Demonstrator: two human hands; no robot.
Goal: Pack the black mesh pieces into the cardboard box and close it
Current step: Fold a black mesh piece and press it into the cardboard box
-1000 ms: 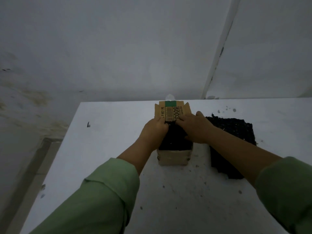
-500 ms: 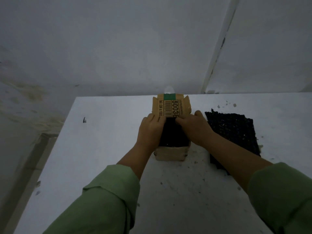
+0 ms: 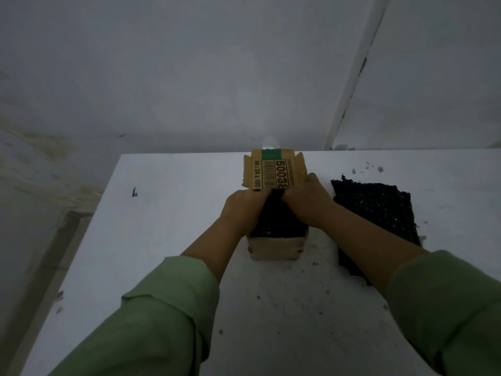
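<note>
A small cardboard box (image 3: 273,248) stands on the white table (image 3: 168,218), its printed lid flap (image 3: 271,172) upright at the far side. Black mesh pieces (image 3: 273,226) fill its inside. My left hand (image 3: 244,210) and my right hand (image 3: 306,199) rest on the mesh at the box's far end, fingers curled down by the foot of the flap. Whether they grip the flap or press the mesh I cannot tell. A flat stack of black mesh (image 3: 376,210) lies on the table right of the box, partly hidden by my right forearm.
Small dark crumbs (image 3: 311,270) are scattered on the table around the box. The table's left edge (image 3: 81,240) drops to the floor. A grey wall stands just behind the table's far edge, with a pale vertical strip (image 3: 352,77) on it.
Both hands have slid a little toward the far end of the box, closer together at the flap's foot. The view has shifted slightly; the box and loose mesh stay put.
</note>
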